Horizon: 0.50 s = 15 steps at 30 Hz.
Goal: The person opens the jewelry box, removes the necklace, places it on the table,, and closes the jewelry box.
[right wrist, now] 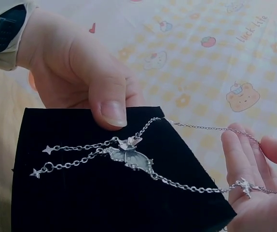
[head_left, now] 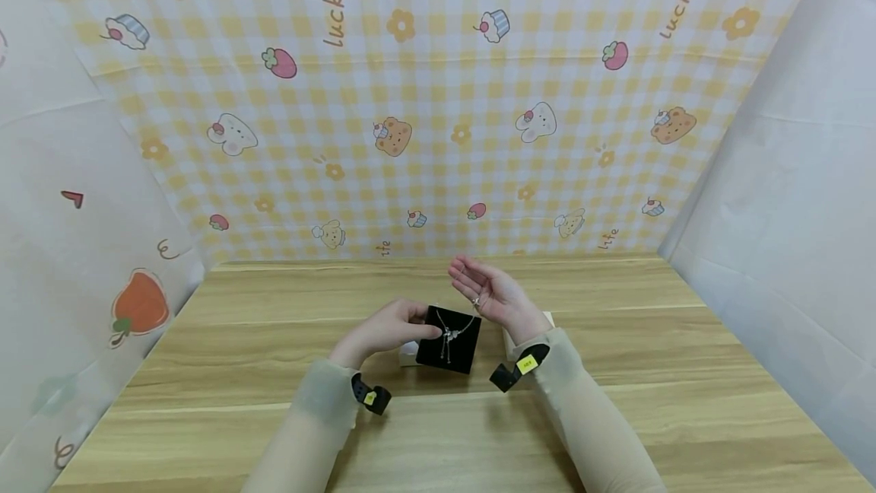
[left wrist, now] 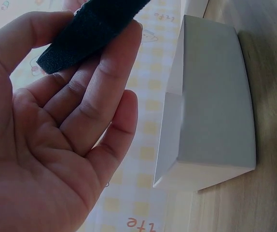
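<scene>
My left hand (head_left: 390,328) holds a black velvety square pad (head_left: 438,360) by its edge, thumb on the face and fingers behind. A silver chain bracelet (right wrist: 138,160) lies across the pad, with a winged pale-stone ornament and two tails ending in small stars. Its two strands reach past the pad's edge to my right hand (head_left: 496,299), where one meets the thumb tip against the fingers. The other crosses the palm with a spiky silver charm (right wrist: 245,187). In the left wrist view only the dark underside of the pad shows above my fingers.
A white open box (left wrist: 215,96) stands on the wooden table (head_left: 274,303), partly behind the pad in the head view. Another white box part (head_left: 550,318) sits behind my right wrist. A yellow checked cloth (head_left: 438,97) hangs at the back, with pale cloths on both sides.
</scene>
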### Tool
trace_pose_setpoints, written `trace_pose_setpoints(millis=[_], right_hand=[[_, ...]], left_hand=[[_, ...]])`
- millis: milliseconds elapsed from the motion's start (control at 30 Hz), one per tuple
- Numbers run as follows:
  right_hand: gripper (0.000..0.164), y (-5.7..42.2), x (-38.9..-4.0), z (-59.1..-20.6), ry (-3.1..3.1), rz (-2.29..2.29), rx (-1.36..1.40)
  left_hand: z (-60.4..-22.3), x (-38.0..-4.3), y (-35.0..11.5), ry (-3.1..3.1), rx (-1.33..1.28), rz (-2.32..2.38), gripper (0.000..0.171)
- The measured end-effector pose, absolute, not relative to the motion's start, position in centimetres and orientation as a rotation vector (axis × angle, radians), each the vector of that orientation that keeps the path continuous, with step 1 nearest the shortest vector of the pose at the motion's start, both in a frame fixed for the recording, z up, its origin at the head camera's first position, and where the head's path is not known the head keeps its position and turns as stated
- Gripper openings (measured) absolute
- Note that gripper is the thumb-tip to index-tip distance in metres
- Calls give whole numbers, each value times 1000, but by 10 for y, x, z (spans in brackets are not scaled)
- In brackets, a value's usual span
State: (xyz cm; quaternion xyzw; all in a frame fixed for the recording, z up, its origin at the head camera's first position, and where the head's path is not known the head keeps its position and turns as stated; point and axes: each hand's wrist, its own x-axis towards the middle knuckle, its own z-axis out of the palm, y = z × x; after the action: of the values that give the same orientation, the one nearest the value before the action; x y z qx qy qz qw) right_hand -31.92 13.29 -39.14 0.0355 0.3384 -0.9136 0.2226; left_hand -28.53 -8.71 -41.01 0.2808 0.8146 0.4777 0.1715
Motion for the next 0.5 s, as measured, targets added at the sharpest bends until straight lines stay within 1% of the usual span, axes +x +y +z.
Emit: trace_pose_setpoints(millis=[500], right_hand=[[26,134,-319,-391,931,-2531,132]], left_hand=[[-410,-284,-86,2304,802,1354,20]])
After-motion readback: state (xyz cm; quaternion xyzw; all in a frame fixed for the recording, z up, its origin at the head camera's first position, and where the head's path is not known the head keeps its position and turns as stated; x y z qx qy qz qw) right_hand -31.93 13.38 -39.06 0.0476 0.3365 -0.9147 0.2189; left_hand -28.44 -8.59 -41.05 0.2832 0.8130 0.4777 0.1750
